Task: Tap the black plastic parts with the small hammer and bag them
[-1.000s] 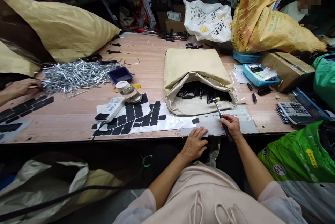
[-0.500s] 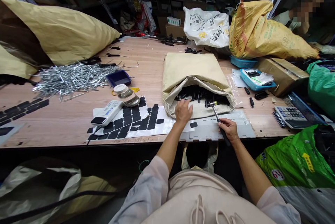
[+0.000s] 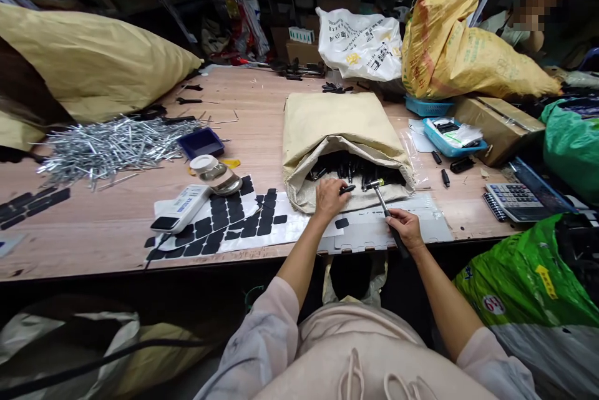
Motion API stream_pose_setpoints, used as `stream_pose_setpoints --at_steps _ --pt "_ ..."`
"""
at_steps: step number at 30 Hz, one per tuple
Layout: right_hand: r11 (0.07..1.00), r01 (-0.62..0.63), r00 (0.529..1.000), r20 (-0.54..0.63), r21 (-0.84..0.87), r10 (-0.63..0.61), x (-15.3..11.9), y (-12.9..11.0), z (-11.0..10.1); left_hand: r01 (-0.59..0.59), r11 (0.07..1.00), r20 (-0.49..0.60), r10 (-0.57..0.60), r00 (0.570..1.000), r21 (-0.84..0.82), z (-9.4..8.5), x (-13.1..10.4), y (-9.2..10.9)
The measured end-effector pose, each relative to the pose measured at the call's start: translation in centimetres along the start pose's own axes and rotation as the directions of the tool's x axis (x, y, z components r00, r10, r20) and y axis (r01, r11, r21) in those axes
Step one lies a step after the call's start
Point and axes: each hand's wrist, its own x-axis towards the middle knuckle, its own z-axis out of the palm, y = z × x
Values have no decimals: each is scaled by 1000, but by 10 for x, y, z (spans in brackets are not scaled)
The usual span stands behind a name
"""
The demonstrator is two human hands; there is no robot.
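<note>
My left hand (image 3: 331,198) is closed on a small black part (image 3: 347,189), a short dark stick whose end pokes out to the right of the fingers. It is at the mouth of a tan paper sack (image 3: 337,116), which lies on the table with its opening towards me. Inside the sack are many black parts (image 3: 349,168), partly hidden by its folds. My right hand (image 3: 405,229) grips a small hammer (image 3: 382,199) by its black handle. The hammer's head, with a yellowish face, is at the front lip of the sack.
To the left are a pile of metal rods (image 3: 115,144), a blue tray (image 3: 201,143), a jar (image 3: 215,174), a white device (image 3: 181,208) and sheets of black pads (image 3: 224,216). On the right stand a blue basket (image 3: 453,141), a calculator (image 3: 517,200) and a green bag (image 3: 519,275). A person is at the back right.
My left hand has closed on a black part and drawn it to the sack's front edge. My right hand still holds the hammer. The whole view has shifted slightly.
</note>
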Motion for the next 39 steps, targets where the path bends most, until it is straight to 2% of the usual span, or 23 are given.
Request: stream_pose_setpoints --at_steps 2,4,6,9,19,27,30,35,39 --pt "1000 -1 1000 2 -13 1 0 0 0 -27 998 57 30 998 -48 10 -10 9" --pt "1000 0 1000 7 -28 0 0 0 0 2 997 86 5 996 -82 21 -16 13" --pt "999 4 1000 8 -46 -4 -1 0 1 35 993 85 -26 996 -114 29 -18 11" --pt "997 16 1000 12 -77 -15 -1 1 0 18 987 60 -8 998 -162 35 -19 4" --pt "978 72 996 73 -196 -59 -9 -1 5 20 972 61 -6 998 -236 33 -19 0" --pt "914 251 968 86 -319 -236 -15 -10 2 37 968 58 -24 998 -249 36 -17 0" --pt "878 285 958 128 -385 -255 -14 -9 0 52 966 65 -37 997 -254 35 -17 1" --pt "906 246 969 104 -345 -224 -15 -10 3 57 965 87 -35 996 -258 33 -17 2" --pt "873 312 950 148 -376 -276 -17 -16 9 63 967 96 -40 995 -248 32 -16 2"
